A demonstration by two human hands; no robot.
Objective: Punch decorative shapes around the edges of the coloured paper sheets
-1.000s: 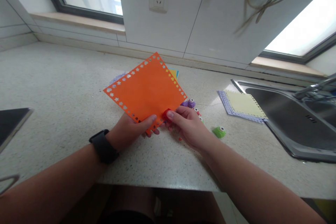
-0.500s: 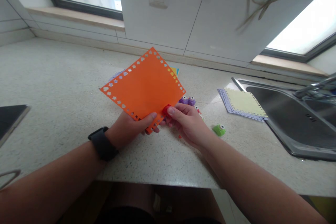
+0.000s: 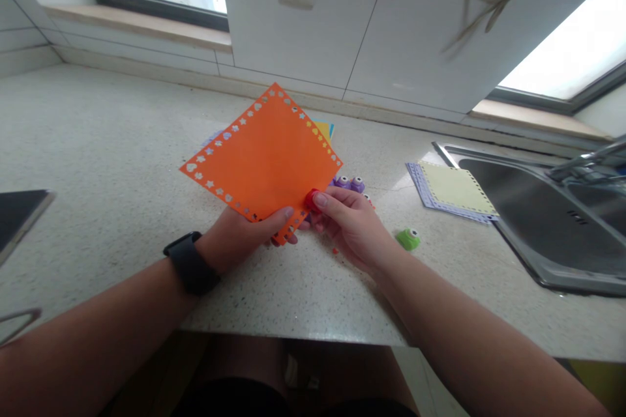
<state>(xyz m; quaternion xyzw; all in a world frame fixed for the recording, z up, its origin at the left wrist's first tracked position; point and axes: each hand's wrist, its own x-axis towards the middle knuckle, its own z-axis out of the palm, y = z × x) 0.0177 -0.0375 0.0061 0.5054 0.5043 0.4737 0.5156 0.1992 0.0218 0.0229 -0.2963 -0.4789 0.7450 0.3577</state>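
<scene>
An orange sheet of paper (image 3: 264, 156) with small shapes punched along its edges is held tilted above the counter. My left hand (image 3: 257, 225) grips its near corner, thumb on top and fingers beneath. My right hand (image 3: 349, 218) is closed around a red craft punch (image 3: 312, 199), which sits at the sheet's lower right edge. Most of the punch is hidden by my fingers. Behind my right hand stand several purple craft punches (image 3: 357, 184), partly covered. To its right a green craft punch (image 3: 408, 238) lies on the counter.
A stack of punched pale yellow and lilac sheets (image 3: 452, 190) lies beside the steel sink (image 3: 542, 234) at the right. Yellow and blue paper (image 3: 323, 131) shows behind the orange sheet. A dark flat panel (image 3: 22, 218) is at the left. The counter's front edge (image 3: 293, 339) is close to me.
The orange sheet has shifted slightly left against the red craft punch, which stays at its lower right edge. Both hands keep their holds.
</scene>
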